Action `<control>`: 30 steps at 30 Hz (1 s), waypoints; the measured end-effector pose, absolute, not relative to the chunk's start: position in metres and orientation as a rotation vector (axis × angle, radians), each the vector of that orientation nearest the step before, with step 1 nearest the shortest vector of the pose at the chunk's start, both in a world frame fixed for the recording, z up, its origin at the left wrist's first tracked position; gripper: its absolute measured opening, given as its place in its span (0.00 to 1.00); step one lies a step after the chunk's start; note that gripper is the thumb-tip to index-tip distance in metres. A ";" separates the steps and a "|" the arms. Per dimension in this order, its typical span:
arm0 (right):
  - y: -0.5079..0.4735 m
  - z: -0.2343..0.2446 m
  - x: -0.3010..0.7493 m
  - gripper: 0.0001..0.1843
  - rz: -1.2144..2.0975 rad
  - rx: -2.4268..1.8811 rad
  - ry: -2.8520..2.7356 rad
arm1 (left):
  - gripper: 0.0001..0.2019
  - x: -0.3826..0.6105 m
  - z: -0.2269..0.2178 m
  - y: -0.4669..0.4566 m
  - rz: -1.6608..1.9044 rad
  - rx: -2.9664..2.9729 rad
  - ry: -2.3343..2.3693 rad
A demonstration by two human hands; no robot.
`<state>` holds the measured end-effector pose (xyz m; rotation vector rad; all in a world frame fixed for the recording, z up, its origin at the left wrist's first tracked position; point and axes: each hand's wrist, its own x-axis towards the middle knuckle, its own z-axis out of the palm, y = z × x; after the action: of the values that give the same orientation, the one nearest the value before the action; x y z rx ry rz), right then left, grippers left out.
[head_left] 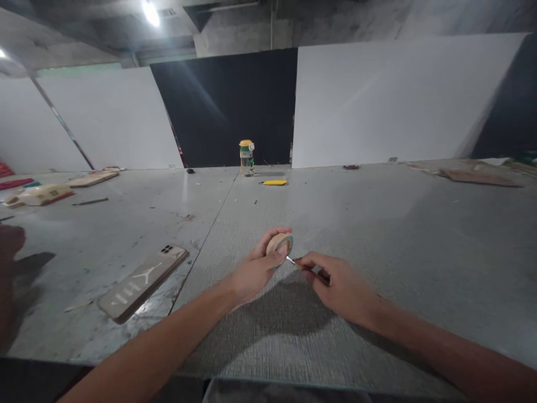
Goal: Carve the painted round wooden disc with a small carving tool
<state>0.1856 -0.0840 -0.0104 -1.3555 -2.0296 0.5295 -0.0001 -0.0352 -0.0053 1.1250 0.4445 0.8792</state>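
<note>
Ring (pixel 274 242) – left hand (pixel 260 267) | thin tool (pixel 291 260), perhaps metal-tipped – right hand (pixel 332 277)

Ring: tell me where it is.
In the head view, slightly below and right of centre, the ring is in the left hand, by the tool in the right hand.

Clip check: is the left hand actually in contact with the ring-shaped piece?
Touching. The head view shows the left hand gripping the ring-shaped piece, its thumb across the lower edge.
</note>
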 end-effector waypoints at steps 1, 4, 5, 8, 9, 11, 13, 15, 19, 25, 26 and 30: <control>-0.084 -0.011 0.186 0.10 0.491 -1.351 -2.043 | 0.14 0.000 -0.004 -0.036 0.874 1.122 0.447; -0.083 -0.013 0.188 0.11 0.394 -1.315 -2.071 | 0.14 0.000 -0.002 -0.037 0.881 1.103 0.463; -0.083 -0.013 0.189 0.12 0.386 -1.307 -2.074 | 0.14 0.000 -0.001 -0.037 0.883 1.104 0.461; -0.083 -0.013 0.189 0.11 0.438 -1.322 -2.066 | 0.15 0.000 -0.001 -0.036 0.875 1.126 0.441; -0.083 -0.013 0.188 0.11 0.471 -1.334 -2.058 | 0.15 0.000 -0.001 -0.036 0.874 1.128 0.439; -0.082 -0.012 0.187 0.10 0.526 -1.345 -2.031 | 0.15 0.001 -0.002 -0.036 0.891 1.117 0.441; -0.082 -0.012 0.186 0.10 0.568 -1.328 -1.989 | 0.15 0.002 -0.002 -0.037 0.927 1.095 0.434; -0.082 -0.013 0.184 0.09 0.602 -1.301 -1.945 | 0.14 0.004 -0.002 -0.039 0.960 1.074 0.423; -0.082 -0.015 0.181 0.09 0.678 -1.300 -1.880 | 0.14 0.007 -0.003 -0.041 1.000 1.064 0.422; -0.081 -0.014 0.184 0.09 0.637 -1.306 -1.946 | 0.13 0.004 -0.006 -0.041 0.964 1.077 0.446; -0.080 -0.014 0.186 0.09 0.607 -1.310 -1.974 | 0.13 0.004 -0.006 -0.041 0.954 1.081 0.445; -0.078 -0.014 0.194 0.10 0.523 -1.283 -2.058 | 0.14 0.001 -0.005 -0.041 0.923 1.100 0.438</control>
<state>0.1938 -0.0778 -0.0143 -1.2831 -2.0577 0.5234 0.0011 -0.0409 -0.0047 1.0998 0.4377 0.9230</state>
